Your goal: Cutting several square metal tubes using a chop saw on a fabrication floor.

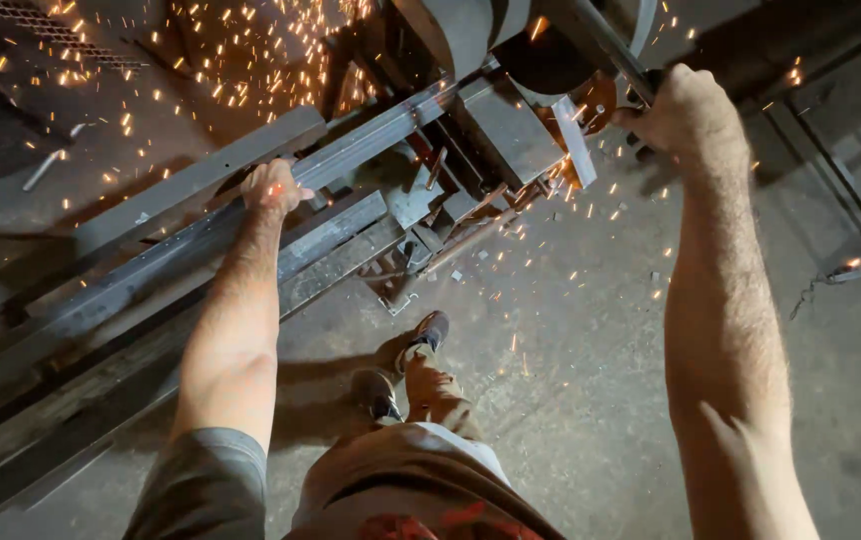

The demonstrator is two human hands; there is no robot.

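The steel channel point(201, 225) lies long and slanted across the frame, from the lower left up toward the chop saw point(511, 60) at the top, resting among other steel lengths on the cutting stand point(351, 240) above the concrete floor point(571, 380). Its far end runs under the saw's guard, where orange sparks point(241, 60) fan out to the upper left and a few scatter down near the person's shoes point(406, 365).

The likely trouble, judging from this view, starts with that long bar: if it shifts or twists under the blade, the cut could bind and kick the piece, since only one hand steadies it. Sparks are flying past bare forearms and no gloves show, so burns are a fair risk. Small offcuts point(456, 275) on the floor near the feet could cause a slip.

The left hand point(273, 186) presses down on the channel, fingers curled over its upper edge in a closed grip. The right hand point(686, 110) is wrapped tight around the saw handle point(616, 55), its grip fully closed with knuckles up.
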